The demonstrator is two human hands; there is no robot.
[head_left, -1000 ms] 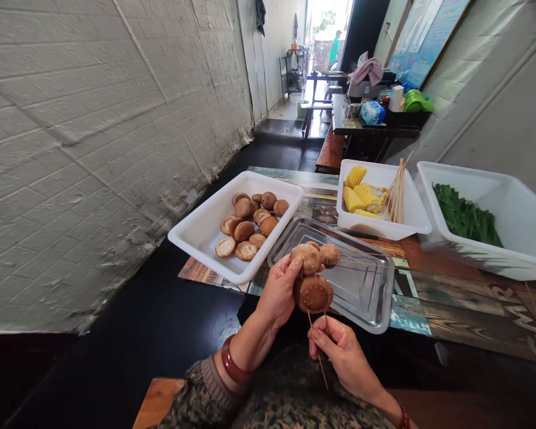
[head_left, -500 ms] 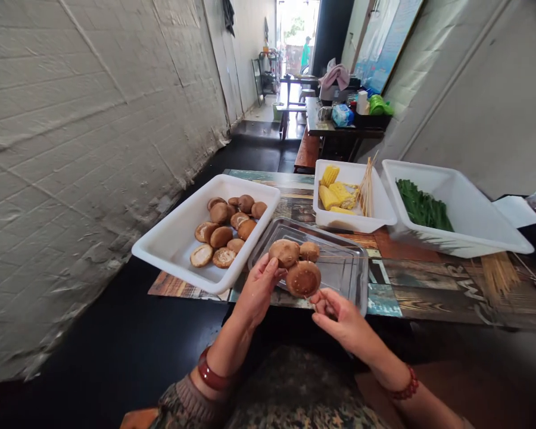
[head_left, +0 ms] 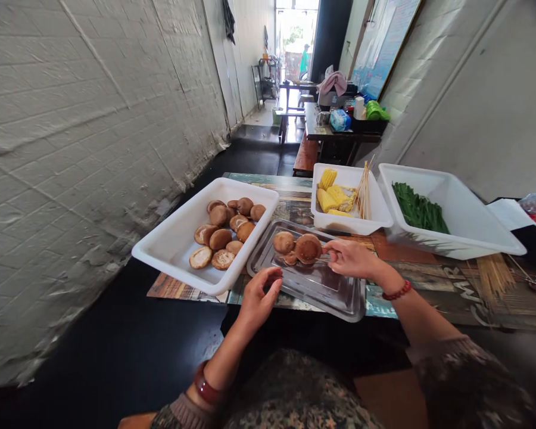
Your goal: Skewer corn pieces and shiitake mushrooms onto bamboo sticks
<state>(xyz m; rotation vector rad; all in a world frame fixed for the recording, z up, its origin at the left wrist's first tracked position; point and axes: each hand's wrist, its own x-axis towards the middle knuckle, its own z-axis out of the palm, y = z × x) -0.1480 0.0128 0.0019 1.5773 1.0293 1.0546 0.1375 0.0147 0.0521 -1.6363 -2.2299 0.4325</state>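
My right hand (head_left: 351,259) is closed on the stick end of a mushroom skewer (head_left: 308,248), a brown shiitake cap on a thin bamboo stick. It is over the clear plastic tray (head_left: 330,298), against other brown mushrooms (head_left: 284,242) there. Whether the skewer rests on the tray, I cannot tell. My left hand (head_left: 259,298) is near the tray's front left edge, fingers curved and apart, holding nothing. Left of the tray stands a white tub (head_left: 161,250) with several loose mushrooms (head_left: 221,238), some showing pale undersides.
Behind the tray a white bin (head_left: 352,225) holds corn pieces (head_left: 337,196) and upright sticks (head_left: 364,193). To its right, another white bin (head_left: 469,238) contains green leaves (head_left: 422,208). Bamboo sticks (head_left: 495,277) lie at the table's right. Farther back stands a cluttered table (head_left: 312,122).
My right hand has carried the mushroom skewer forward over the tray, beside the other mushrooms. My left hand has let go and drawn back toward me, its fingers apart.
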